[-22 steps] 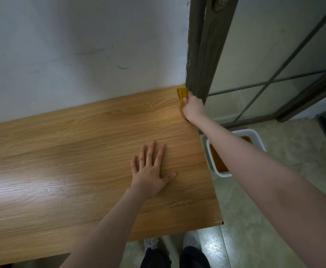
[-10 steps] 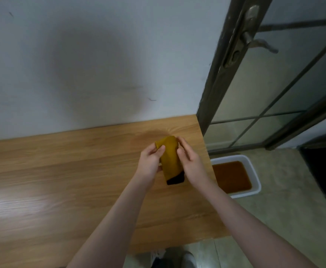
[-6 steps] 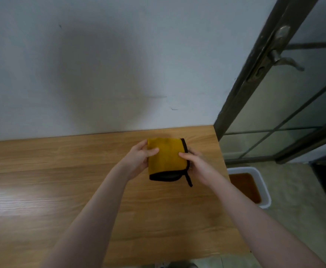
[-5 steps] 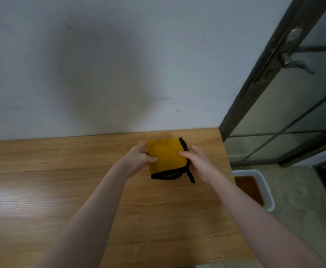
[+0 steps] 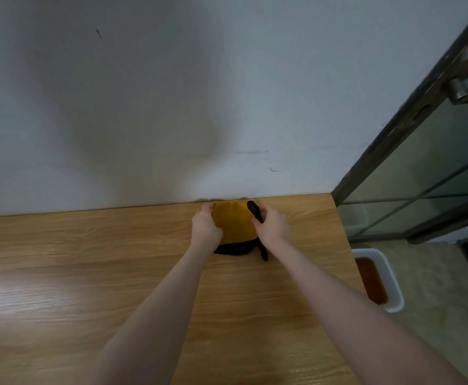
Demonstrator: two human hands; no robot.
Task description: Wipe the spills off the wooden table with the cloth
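I see the cloth (image 5: 234, 224), mustard yellow with a black edge, folded and held between both hands close to the wall (image 5: 171, 107), at the far edge of the wooden surface (image 5: 88, 273). My left hand (image 5: 205, 227) grips the cloth's left side, fingers curled round it. My right hand (image 5: 272, 226) grips its right side, fingers curled over the black edging. Whether the cloth touches the surface I cannot tell. A black strap end hangs down at the cloth's near right corner. Right of the cloth, beyond the surface's edge, a white tub (image 5: 388, 279) of brown liquid sits on the floor, beside a dark-framed glass door (image 5: 421, 151).
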